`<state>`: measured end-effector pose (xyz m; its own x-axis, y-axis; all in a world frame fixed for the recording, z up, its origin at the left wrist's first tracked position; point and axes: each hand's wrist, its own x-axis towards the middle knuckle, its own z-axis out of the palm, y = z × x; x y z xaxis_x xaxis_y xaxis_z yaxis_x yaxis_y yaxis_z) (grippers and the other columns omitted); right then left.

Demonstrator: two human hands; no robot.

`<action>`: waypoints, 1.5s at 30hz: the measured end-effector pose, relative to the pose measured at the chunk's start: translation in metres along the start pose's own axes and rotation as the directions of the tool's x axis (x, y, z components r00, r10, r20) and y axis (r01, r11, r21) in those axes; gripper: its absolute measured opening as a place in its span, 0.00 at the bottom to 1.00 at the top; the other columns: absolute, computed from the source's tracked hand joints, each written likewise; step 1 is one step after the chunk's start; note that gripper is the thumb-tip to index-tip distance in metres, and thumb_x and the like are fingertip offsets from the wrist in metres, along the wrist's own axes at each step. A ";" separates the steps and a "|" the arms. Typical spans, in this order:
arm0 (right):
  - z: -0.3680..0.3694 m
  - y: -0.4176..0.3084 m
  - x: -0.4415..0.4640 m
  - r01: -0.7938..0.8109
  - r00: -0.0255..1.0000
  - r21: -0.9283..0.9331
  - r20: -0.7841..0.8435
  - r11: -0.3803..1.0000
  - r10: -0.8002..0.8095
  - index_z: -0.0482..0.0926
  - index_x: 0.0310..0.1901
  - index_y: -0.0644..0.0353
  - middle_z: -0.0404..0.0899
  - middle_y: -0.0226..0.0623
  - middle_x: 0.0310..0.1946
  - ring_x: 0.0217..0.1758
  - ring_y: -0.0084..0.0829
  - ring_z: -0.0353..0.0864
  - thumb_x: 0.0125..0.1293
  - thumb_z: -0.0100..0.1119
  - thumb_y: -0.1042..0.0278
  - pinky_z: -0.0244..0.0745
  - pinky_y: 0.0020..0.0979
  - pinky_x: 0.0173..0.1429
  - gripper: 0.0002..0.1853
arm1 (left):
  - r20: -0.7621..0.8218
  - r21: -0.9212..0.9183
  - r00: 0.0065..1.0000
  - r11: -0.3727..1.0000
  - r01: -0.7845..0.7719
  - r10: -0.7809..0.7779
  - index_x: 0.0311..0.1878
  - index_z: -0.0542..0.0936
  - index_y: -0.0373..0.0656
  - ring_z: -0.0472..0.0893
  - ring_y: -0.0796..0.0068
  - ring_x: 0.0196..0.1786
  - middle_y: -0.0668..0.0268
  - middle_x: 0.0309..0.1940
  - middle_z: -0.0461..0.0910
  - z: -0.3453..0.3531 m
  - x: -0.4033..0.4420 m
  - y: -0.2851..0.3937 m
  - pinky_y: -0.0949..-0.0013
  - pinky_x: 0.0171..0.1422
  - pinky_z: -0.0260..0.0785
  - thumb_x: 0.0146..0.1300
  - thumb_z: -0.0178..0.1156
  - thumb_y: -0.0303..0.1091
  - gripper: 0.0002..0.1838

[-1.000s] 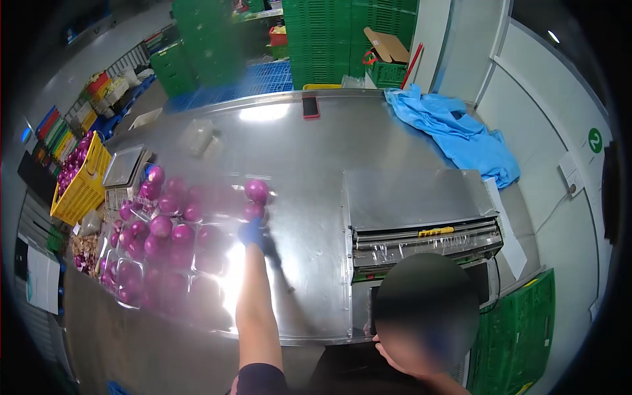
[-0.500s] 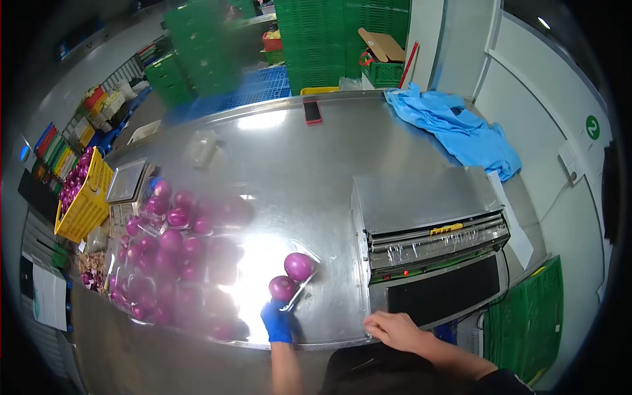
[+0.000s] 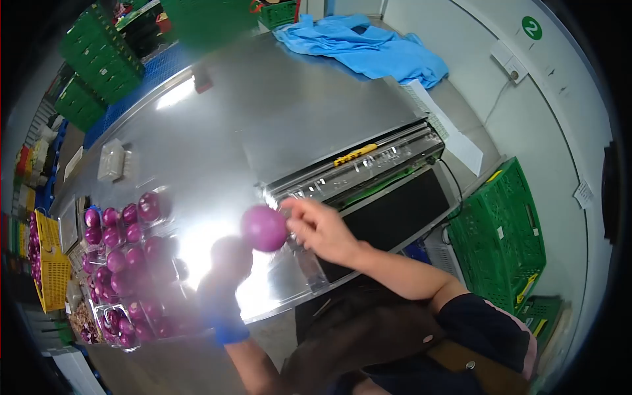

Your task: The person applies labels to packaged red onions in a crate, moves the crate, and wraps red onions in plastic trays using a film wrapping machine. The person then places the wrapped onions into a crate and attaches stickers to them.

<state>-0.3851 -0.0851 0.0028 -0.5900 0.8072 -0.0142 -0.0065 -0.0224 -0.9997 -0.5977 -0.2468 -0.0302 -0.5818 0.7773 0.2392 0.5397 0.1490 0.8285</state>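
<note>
My left hand (image 3: 220, 299), in a blue glove, is smeared by motion at the table's front. It grips the near end of a clear tray whose outline is hard to see. Two peeled red onions ride on the tray: a bright onion (image 3: 264, 228) at the far end and a dim, blurred onion (image 3: 232, 257) by the glove. My bare right hand (image 3: 322, 230) reaches over the left end of the film wrapping machine (image 3: 388, 155). Its thumb and fingers are bent together beside the bright onion; what lies between them is not clear.
Several trays of red onions (image 3: 115, 260) fill the table's left side, with a yellow crate (image 3: 56, 276) beyond. Empty-looking clear trays (image 3: 112, 161) stand farther back. A blue cloth (image 3: 368, 46) lies at the far end. A green crate (image 3: 497, 237) stands right of the machine.
My view has swung to the right. My left hand has lifted the onion tray toward the machine, and my right hand has moved forward from the machine's front corner to the bright onion.
</note>
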 end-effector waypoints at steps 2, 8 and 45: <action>-0.042 -0.003 0.011 -0.027 0.994 0.021 -0.101 0.999 0.029 0.69 0.56 0.67 0.72 0.30 0.28 0.26 0.19 0.74 0.66 0.55 0.73 0.71 0.22 0.29 0.17 | 0.113 -0.485 0.895 0.762 0.428 -0.431 0.29 0.77 0.41 0.69 0.85 0.28 0.75 0.24 0.71 0.049 0.033 0.051 0.77 0.31 0.61 0.57 0.59 0.32 0.05; -0.180 0.003 0.070 -0.008 0.961 -0.137 -0.275 0.991 -0.031 0.69 0.55 0.70 0.73 0.31 0.28 0.25 0.19 0.74 0.64 0.56 0.75 0.70 0.21 0.25 0.18 | 0.373 -0.425 0.919 0.857 0.292 -0.129 0.41 0.81 0.31 0.76 0.78 0.30 0.67 0.27 0.80 0.160 0.139 0.117 0.75 0.39 0.67 0.49 0.59 0.25 0.14; -0.325 -0.098 0.042 0.438 0.881 -0.474 0.056 0.764 -0.470 0.81 0.43 0.63 0.84 0.36 0.36 0.38 0.27 0.84 0.66 0.57 0.72 0.77 0.24 0.46 0.07 | 0.026 0.255 0.936 0.903 -0.346 0.351 0.46 0.77 0.29 0.80 0.61 0.45 0.50 0.44 0.81 0.065 0.100 0.130 0.61 0.52 0.73 0.70 0.47 0.30 0.14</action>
<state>-0.1472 0.1426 0.0945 -0.5619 0.6883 0.4588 0.1190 0.6161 -0.7786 -0.5464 -0.1096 0.0687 -0.3393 0.7961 0.5011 0.8435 0.0217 0.5367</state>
